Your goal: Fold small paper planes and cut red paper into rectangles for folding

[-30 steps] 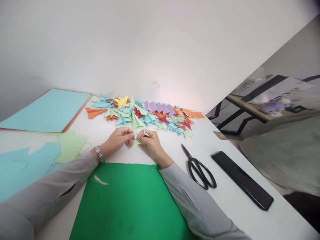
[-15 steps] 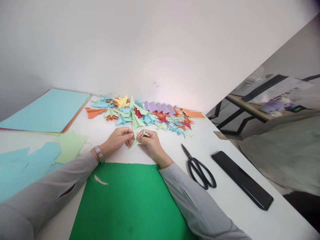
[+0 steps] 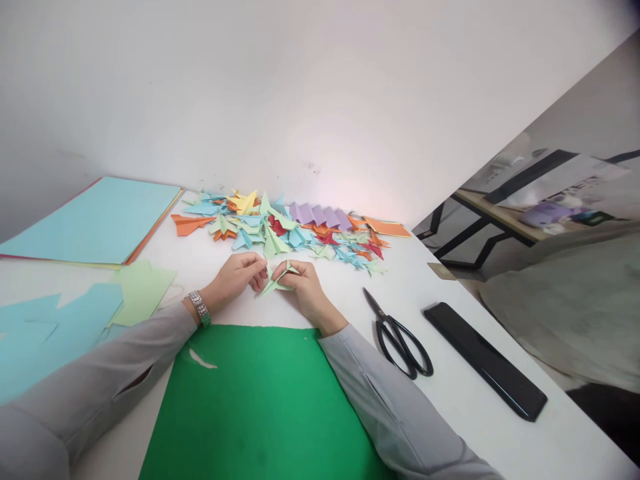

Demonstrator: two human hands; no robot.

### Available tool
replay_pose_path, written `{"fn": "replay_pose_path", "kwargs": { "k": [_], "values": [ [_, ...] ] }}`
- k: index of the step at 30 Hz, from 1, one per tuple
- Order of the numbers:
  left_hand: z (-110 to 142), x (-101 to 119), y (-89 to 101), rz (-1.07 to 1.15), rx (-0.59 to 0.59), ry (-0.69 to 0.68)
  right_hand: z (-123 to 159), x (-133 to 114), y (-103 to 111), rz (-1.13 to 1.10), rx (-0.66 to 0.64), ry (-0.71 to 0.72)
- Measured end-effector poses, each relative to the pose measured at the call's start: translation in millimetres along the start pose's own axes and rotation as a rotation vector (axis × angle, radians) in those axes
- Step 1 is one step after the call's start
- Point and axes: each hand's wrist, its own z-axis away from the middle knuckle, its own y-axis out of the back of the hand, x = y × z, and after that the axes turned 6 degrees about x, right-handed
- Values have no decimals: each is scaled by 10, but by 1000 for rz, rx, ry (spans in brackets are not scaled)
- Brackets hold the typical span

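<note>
In the head view, a person in gray sleeves works with both bare hands above a white table [image 3: 343, 283]. The fingers of the right hand [image 3: 306, 288] pinch a folded pale green paper [image 3: 274, 287], held between the hands just beyond a green sheet [image 3: 260, 400]. The left hand [image 3: 239, 275], a metal-banded bracelet [image 3: 199, 308] at its wrist, has its thumb and forefinger pressed together at the paper's left side; whether they grip its edge cannot be told. Behind the hands, a pile of folded paper pieces [image 3: 274, 241] in blue, green, orange, red, yellow and purple spreads along the wall [image 3: 300, 100]. A stack of colored sheets [image 3: 105, 217] lies at far left, with loose blue and green papers [image 3: 143, 290] nearer. At right, black-handled scissors [image 3: 400, 339] rest beside a long black case [image 3: 485, 360].
</note>
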Motion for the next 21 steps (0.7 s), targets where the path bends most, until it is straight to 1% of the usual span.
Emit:
{"fn": "replay_pose_path", "kwargs": {
  "k": [4, 6, 11, 14, 17, 21],
  "values": [
    [-25, -35, -3, 164, 111, 34, -17, 9, 7, -56, 41, -61],
    [-38, -50, -2, 230, 141, 49, -26, 9, 4, -114, 71, -65],
    [-42, -52, 0, 239, 113, 33, -32, 0, -9, -183, 131, -83],
    [-35, -44, -2, 240, 114, 36, -34, 1, -21, -161, 191, -75],
    [-30, -39, -2, 251, 146, 44, -41, 3, -35, -120, 256, -46],
    [-25, -26, -5, 230, 151, 39, -50, 3, -46, -101, 274, -10]
  ]
}}
